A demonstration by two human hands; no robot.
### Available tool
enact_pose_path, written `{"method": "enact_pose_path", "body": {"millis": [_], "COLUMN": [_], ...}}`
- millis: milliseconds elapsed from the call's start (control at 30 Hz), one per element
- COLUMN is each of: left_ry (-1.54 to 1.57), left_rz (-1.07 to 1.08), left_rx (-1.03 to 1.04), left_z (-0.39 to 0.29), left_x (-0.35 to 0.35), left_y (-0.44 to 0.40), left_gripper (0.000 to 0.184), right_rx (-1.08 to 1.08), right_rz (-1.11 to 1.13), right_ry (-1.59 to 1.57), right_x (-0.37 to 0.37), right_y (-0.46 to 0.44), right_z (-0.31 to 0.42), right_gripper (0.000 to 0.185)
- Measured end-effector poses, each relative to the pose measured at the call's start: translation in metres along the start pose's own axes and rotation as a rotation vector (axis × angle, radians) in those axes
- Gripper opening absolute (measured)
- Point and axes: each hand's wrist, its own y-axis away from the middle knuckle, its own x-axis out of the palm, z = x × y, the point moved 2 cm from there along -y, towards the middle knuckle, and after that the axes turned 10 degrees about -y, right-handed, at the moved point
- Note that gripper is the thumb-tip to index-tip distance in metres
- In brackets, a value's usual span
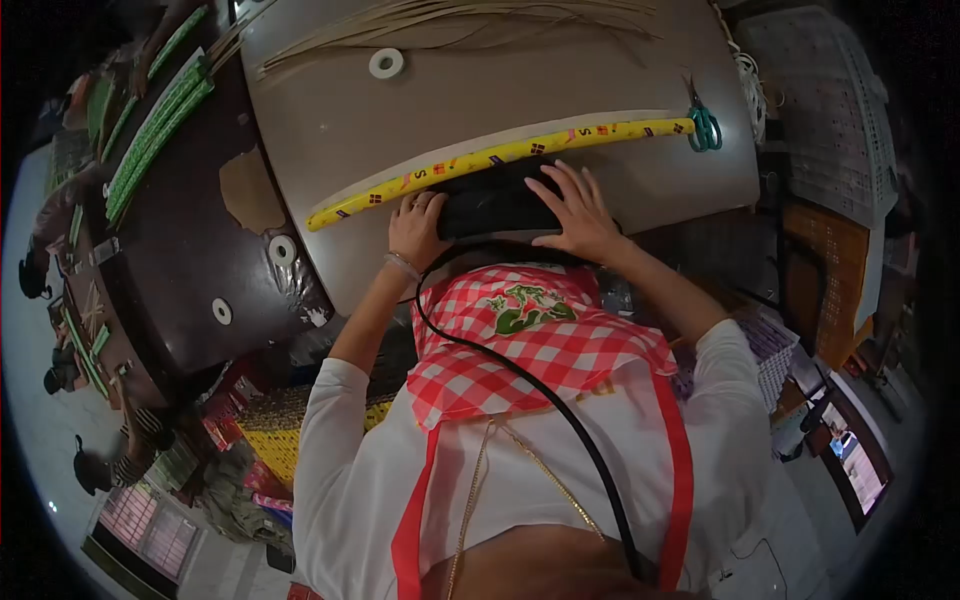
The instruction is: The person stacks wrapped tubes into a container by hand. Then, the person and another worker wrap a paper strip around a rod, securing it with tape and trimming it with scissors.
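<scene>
A flat black pouch-like object [490, 205] lies at the near edge of the brown table; its exact kind I cannot make out. At its left end rests my left hand [418, 230], fingers slightly bent and thumb apart, touching it. My right hand [582, 215] is spread over its right end, with the thumb lower down. Just beyond both hands, a long yellow patterned paper-wrapped strip [500, 158] lies across the table on a pale strip. Green-handled scissors [704, 128] lie at its right end.
Thin brown strips [460, 28] and a white tape roll [386, 63] lie farther back on the table [560, 85]. On the dark table [180, 290] to the left are green wrapped strips [160, 135] and more tape rolls. A black cable [540, 385] crosses my apron. Other people sit far left.
</scene>
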Motion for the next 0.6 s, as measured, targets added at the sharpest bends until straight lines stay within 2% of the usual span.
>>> {"method": "enact_pose_path", "body": {"millis": [67,133,200,267,400,467,600], "left_ry": [-0.023,-0.023,-0.026,-0.023,-0.019,-0.011,0.019], "left_rz": [0.016,0.033,0.051,0.160,0.165,0.289,0.341], "left_rx": [-0.034,-0.061,-0.090,-0.126,-0.173,-0.198,-0.258], "left_z": [-0.008,-0.014,-0.017,-0.016,-0.021,-0.023,-0.028], "left_x": [-0.005,-0.006,-0.008,-0.009,-0.010,-0.010,-0.007], "left_y": [-0.008,-0.018,-0.024,-0.025,-0.022,-0.023,-0.020], "left_gripper": [0.066,0.070,0.073,0.078,0.081,0.080,0.079], "right_rx": [0.065,0.002,0.022,0.038,-0.008,-0.044,-0.019], "right_rz": [0.019,-0.049,-0.038,-0.027,0.065,0.159,0.209], "right_ry": [-0.025,0.063,0.015,-0.031,-0.136,-0.136,-0.185], "right_x": [0.008,0.006,0.000,-0.011,-0.029,-0.036,-0.033], "right_y": [0.005,0.001,-0.003,-0.006,-0.011,-0.018,-0.018], "right_z": [-0.015,-0.029,-0.037,-0.046,-0.069,-0.080,-0.089], "right_gripper": [0.073,0.076,0.076,0.075,0.079,0.084,0.087]}}
